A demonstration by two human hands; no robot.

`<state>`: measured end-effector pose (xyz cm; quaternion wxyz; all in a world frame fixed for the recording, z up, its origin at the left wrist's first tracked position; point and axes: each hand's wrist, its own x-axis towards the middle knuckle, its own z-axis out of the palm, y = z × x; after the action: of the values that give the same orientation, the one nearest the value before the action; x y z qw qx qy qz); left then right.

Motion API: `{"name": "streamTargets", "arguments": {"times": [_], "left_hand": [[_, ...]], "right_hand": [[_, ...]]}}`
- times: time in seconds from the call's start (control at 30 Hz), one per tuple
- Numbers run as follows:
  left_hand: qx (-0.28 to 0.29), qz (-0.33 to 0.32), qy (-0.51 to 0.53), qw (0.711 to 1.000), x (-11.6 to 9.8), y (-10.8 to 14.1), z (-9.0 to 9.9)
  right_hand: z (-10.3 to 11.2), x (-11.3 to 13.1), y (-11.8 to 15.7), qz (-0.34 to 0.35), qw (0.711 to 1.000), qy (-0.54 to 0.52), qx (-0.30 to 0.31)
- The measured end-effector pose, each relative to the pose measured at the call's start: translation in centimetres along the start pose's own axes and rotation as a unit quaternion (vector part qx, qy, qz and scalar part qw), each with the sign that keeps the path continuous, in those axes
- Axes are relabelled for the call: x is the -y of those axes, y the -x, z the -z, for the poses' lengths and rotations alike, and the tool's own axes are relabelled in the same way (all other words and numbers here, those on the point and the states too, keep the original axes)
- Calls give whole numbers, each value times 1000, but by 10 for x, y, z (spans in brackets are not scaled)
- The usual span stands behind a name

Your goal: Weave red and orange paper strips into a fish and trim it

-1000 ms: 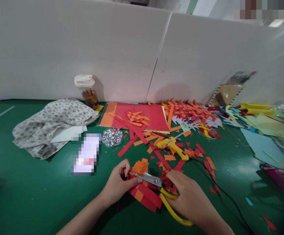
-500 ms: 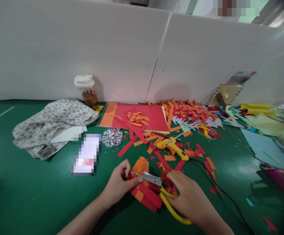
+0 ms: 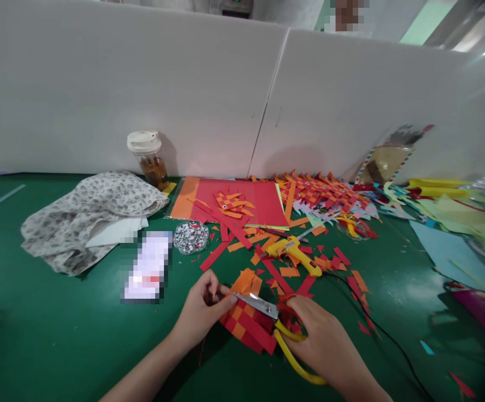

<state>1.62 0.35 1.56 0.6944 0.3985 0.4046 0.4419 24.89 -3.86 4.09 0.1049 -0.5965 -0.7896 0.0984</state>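
A woven piece of red and orange paper strips [image 3: 241, 324] is pinched along its left side by my left hand [image 3: 202, 307], thumb against fingers. Loose strip ends stick out at its top and lower right. My right hand [image 3: 323, 338] grips scissors [image 3: 296, 360] with yellow and red handles. Their metal blades lie across the upper part of the woven paper, tips close to my left thumb. I cannot make out how far the blades are apart. Just beyond my hands lies a yellow glue gun [image 3: 294, 254] among red and orange paper scraps.
Behind lie a red and orange paper stack [image 3: 263, 198] with a small woven fish on it, and a pile of woven fish [image 3: 317, 190]. To the left are a phone [image 3: 148, 265], a dish of googly eyes [image 3: 191, 237], a cloth [image 3: 95, 192] and a lidded cup [image 3: 152, 162]. A black cord [image 3: 387, 329] runs right.
The woven paper has turned slightly in my left hand, showing more of its checkered weave. The scissors stay across its top, shifted slightly. A thin strip now hangs below my left hand.
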Motion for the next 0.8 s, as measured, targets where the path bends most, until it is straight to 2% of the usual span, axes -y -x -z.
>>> {"name": "streamTargets", "arguments": {"times": [0.3, 0.63, 0.8], "left_hand": [[-5, -3, 46, 999, 0, 0, -1], [-40, 4, 50, 998, -4, 0, -4], [-47, -2, 46, 998, -4, 1, -3]], "right_hand": [[-2, 3, -3, -9, 999, -17, 27], [-5, 9, -3, -21, 999, -24, -16], [-4, 11, -2, -40, 999, -26, -17]]}}
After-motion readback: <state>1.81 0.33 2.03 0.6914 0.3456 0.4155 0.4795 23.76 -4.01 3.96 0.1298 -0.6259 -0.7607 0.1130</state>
